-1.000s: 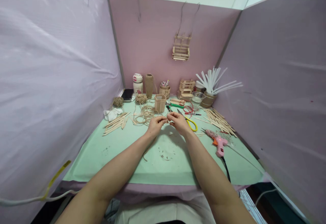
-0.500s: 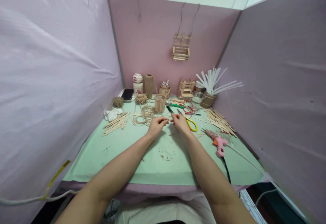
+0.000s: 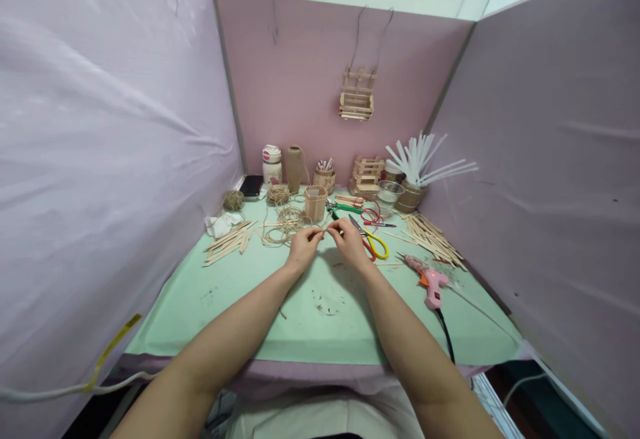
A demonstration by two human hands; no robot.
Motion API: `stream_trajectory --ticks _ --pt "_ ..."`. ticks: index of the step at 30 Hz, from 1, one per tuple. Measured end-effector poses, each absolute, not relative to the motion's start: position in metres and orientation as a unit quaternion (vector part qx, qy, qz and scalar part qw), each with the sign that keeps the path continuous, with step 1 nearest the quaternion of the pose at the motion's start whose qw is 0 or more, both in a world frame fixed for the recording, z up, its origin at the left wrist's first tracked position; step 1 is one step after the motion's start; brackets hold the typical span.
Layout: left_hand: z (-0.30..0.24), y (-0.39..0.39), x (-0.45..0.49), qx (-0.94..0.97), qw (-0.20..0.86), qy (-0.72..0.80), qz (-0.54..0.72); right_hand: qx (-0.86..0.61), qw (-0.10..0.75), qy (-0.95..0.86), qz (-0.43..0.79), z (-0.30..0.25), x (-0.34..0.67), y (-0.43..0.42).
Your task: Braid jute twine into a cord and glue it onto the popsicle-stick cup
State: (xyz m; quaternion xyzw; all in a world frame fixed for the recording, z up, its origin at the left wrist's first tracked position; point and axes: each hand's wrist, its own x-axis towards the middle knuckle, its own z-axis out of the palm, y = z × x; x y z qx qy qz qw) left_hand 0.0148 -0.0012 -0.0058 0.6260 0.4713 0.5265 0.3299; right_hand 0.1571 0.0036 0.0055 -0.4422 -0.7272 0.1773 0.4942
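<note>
Over the middle of the table my left hand and my right hand face each other, fingertips nearly touching. Both are closed in a pinch on a thin, pale strand of twine, mostly hidden by the fingers. A loose tangle of twine lies just beyond my left hand. Behind the hands an open wooden-stick holder stands upright. Scissors with red and yellow handles lie beside my right hand, and green-handled pliers rest behind it.
A pink glue gun lies at the right, its cord hanging over the front edge. Wooden sticks are piled at the left and right. Along the back stand a white bottle, a twine-wrapped vase and a pot of glue sticks.
My right hand has shifted slightly left and turned, its fingertips now closer to my left hand's. More of the scissors' red handle shows. The things on the table stay put.
</note>
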Motion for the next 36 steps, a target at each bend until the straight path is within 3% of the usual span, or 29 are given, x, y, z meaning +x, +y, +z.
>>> stream_trajectory --ticks 15,21,29,36 --pt "-0.002 -0.006 0.016 0.652 0.26 0.453 0.55 -0.514 0.494 -0.629 0.31 0.005 0.151 0.002" --pt "0.002 -0.01 0.017 0.617 0.338 0.452 0.548 -0.468 0.51 -0.567 0.446 0.006 0.151 0.003" --pt "-0.009 0.003 0.02 0.474 0.529 0.43 0.558 -0.487 0.517 -0.566 0.419 0.0 0.154 0.01" --pt "-0.007 0.0 0.018 0.508 0.518 0.434 0.534 -0.48 0.505 -0.575 0.429 0.005 0.151 0.004"
